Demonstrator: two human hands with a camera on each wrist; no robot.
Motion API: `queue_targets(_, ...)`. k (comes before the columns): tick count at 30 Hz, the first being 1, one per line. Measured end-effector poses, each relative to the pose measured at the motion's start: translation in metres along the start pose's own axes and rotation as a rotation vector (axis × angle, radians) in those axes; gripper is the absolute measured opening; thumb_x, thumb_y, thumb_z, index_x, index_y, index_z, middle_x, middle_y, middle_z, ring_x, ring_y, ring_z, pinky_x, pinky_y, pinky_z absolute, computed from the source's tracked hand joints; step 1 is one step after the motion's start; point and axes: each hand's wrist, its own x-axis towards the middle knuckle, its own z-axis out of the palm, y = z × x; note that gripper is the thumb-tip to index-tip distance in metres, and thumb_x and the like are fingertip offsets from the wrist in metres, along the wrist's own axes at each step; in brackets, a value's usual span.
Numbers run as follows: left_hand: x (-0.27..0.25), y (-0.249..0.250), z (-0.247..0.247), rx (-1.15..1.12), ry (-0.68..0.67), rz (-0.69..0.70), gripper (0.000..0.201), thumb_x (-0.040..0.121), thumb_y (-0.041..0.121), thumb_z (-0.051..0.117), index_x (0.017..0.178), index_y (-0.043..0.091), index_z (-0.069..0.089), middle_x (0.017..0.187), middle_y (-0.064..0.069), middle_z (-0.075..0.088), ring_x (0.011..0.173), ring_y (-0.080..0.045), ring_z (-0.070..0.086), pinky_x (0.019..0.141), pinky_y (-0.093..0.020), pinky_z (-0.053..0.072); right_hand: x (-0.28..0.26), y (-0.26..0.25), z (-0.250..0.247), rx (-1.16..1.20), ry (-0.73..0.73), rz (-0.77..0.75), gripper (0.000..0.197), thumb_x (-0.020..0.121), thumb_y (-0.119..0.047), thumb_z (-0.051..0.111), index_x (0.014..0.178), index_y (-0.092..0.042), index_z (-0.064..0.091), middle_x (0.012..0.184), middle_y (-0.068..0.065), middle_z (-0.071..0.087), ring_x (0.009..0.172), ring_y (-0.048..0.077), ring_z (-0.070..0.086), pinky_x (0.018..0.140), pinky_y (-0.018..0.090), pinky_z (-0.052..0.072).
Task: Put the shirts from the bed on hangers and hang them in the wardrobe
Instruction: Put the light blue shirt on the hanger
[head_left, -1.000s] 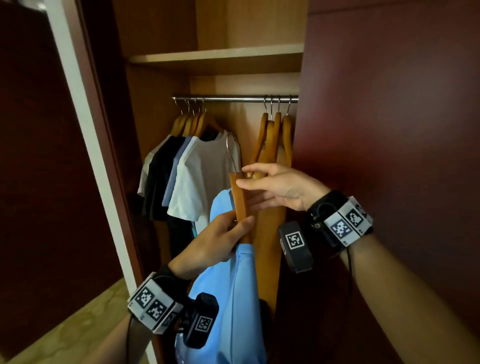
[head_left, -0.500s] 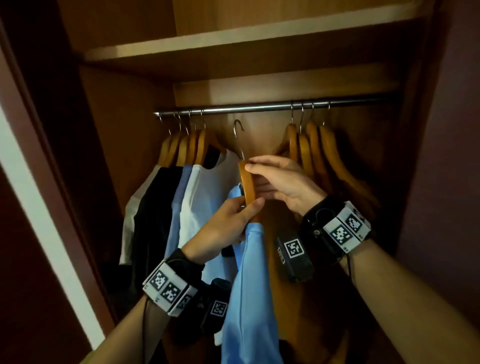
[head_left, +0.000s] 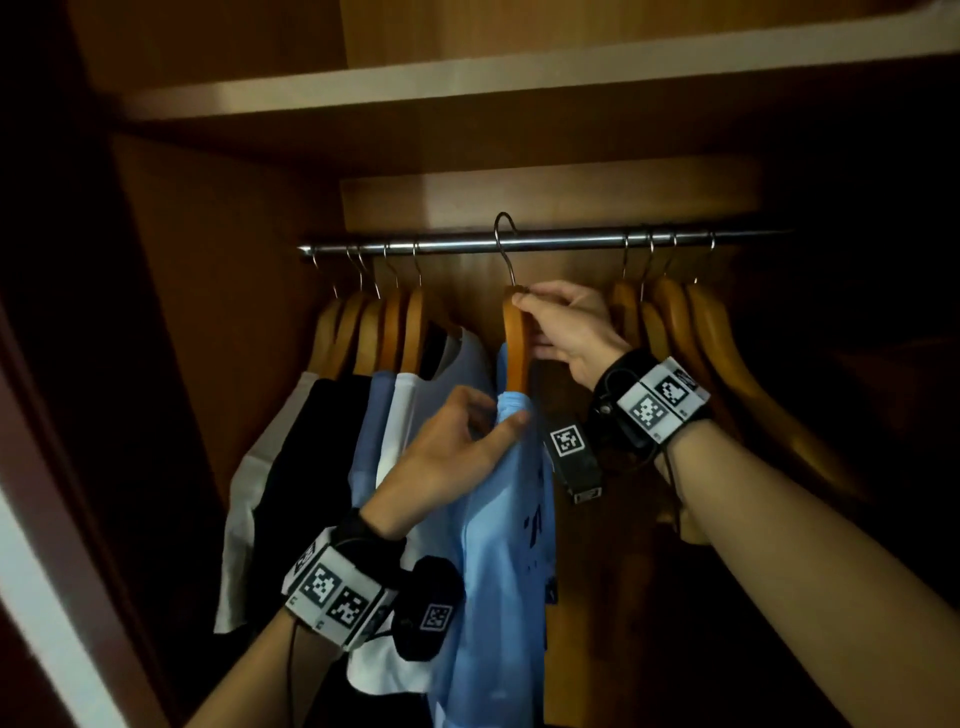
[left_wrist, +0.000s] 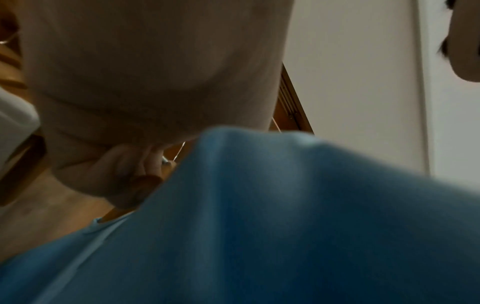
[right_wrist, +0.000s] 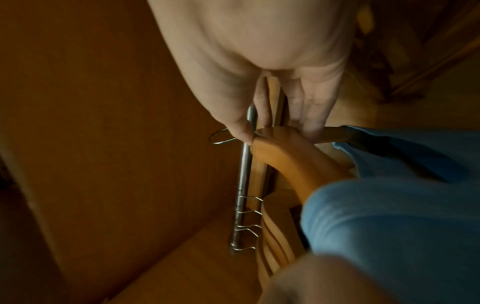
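A light blue shirt (head_left: 498, 519) hangs on a wooden hanger (head_left: 515, 343) inside the wardrobe. My right hand (head_left: 566, 327) grips the hanger's top, thumb and fingers pinching the wood (right_wrist: 280, 148) just below the metal hook (head_left: 503, 244). The hook reaches level with the steel rail (head_left: 545, 243), between two groups of hangers; whether it rests on the rail I cannot tell. My left hand (head_left: 457, 452) pinches the blue shirt's shoulder fabric (left_wrist: 285, 205) just under the hanger.
White, black and pale blue shirts (head_left: 332, 467) hang at the rail's left. Several bare wooden hangers (head_left: 675, 332) hang at its right. A shelf (head_left: 467, 88) runs above the rail. The wardrobe's side wall (head_left: 208, 312) stands at the left.
Both hands have lifted the hanger with the blue shirt up and into the wardrobe, and its hook has risen from below the rail to rail height.
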Motion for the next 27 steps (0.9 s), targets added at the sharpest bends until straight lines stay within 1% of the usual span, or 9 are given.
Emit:
queue_targets(2,0.004,-0.004,-0.003,0.105,-0.024,0.022,0.041,0.090,0.063,0.065,0.106,0.026,0.058,0.095,0.007,0.065,0.088,-0.007,0.062,0.076,-0.030,0.051,0.014,0.002,0.005,0.010,-0.002,0.020,0.020,0.097,-0.020,0.075,0.115,-0.021,0.067,0.091,-0.003,0.070,0.081,0.014,0.068,0.059,0.029,0.054)
queue_targets(4,0.006,-0.005,-0.004,0.220,-0.009,0.054,0.040,0.089,0.062,0.065,0.101,0.025,0.059,0.087,0.007,0.064,0.081,-0.008,0.061,0.068,-0.030,0.049,0.024,0.006,0.010,0.029,0.000,0.042,0.018,0.096,-0.021,0.077,0.111,-0.021,0.067,0.087,-0.002,0.069,0.082,0.015,0.068,0.059,0.029,0.052)
queue_targets(7,0.010,-0.006,-0.004,0.321,0.064,0.074,0.028,0.092,0.052,0.068,0.091,0.028,0.053,0.073,0.010,0.057,0.069,-0.007,0.057,0.053,-0.024,0.034,0.036,0.012,0.017,0.037,0.004,0.054,0.015,0.095,-0.021,0.078,0.105,-0.023,0.067,0.088,-0.001,0.069,0.084,0.016,0.068,0.060,0.029,0.052)
queue_targets(11,0.017,-0.011,-0.002,0.383,0.126,0.061,0.030,0.091,0.052,0.067,0.101,0.025,0.058,0.088,0.004,0.069,0.087,-0.021,0.067,0.065,-0.035,0.045,0.049,0.018,0.028,0.035,-0.012,0.069,0.020,0.094,-0.022,0.079,0.111,-0.019,0.069,0.097,0.005,0.074,0.082,0.016,0.071,0.055,0.027,0.052)
queue_targets(16,0.016,-0.012,-0.006,0.415,0.166,0.004,0.034,0.093,0.048,0.068,0.114,0.023,0.059,0.106,-0.001,0.070,0.098,-0.026,0.067,0.073,-0.037,0.049,0.056,0.030,0.048,0.038,-0.034,0.097,0.035,0.094,-0.023,0.080,0.123,-0.011,0.068,0.107,0.009,0.076,0.083,0.018,0.071,0.056,0.027,0.053)
queue_targets(18,0.015,-0.015,-0.009,0.408,0.181,-0.005,0.033,0.092,0.045,0.069,0.115,0.025,0.058,0.106,0.001,0.069,0.098,-0.026,0.067,0.076,-0.040,0.052,0.058,0.033,0.055,0.046,-0.041,0.105,0.037,0.093,-0.025,0.081,0.124,-0.011,0.067,0.114,0.012,0.077,0.094,0.023,0.075,0.062,0.030,0.058)
queue_targets(21,0.013,-0.016,-0.015,0.427,0.213,-0.033,0.033,0.092,0.046,0.069,0.117,0.029,0.057,0.105,0.004,0.069,0.096,-0.024,0.067,0.071,-0.036,0.047,0.059,0.032,0.063,0.023,-0.055,0.109,0.039,0.092,-0.028,0.082,0.124,-0.013,0.066,0.118,0.011,0.075,0.107,0.027,0.073,0.076,0.039,0.063)
queue_targets(24,0.007,-0.016,-0.016,0.466,0.239,-0.034,0.035,0.094,0.047,0.066,0.122,0.029,0.057,0.106,0.005,0.067,0.093,-0.024,0.067,0.068,-0.034,0.043,0.059,0.031,0.069,0.025,-0.069,0.107,0.043,0.092,-0.028,0.083,0.127,-0.014,0.063,0.122,0.010,0.073,0.112,0.026,0.070,0.085,0.043,0.062)
queue_targets(27,0.000,-0.016,-0.015,0.494,0.236,-0.025,0.046,0.094,0.046,0.067,0.133,0.025,0.052,0.116,0.005,0.062,0.097,-0.024,0.066,0.071,-0.034,0.045,0.056,0.031,0.077,0.008,-0.091,0.092,0.045,0.095,-0.026,0.080,0.132,-0.011,0.060,0.123,0.009,0.069,0.111,0.024,0.067,0.094,0.045,0.060)
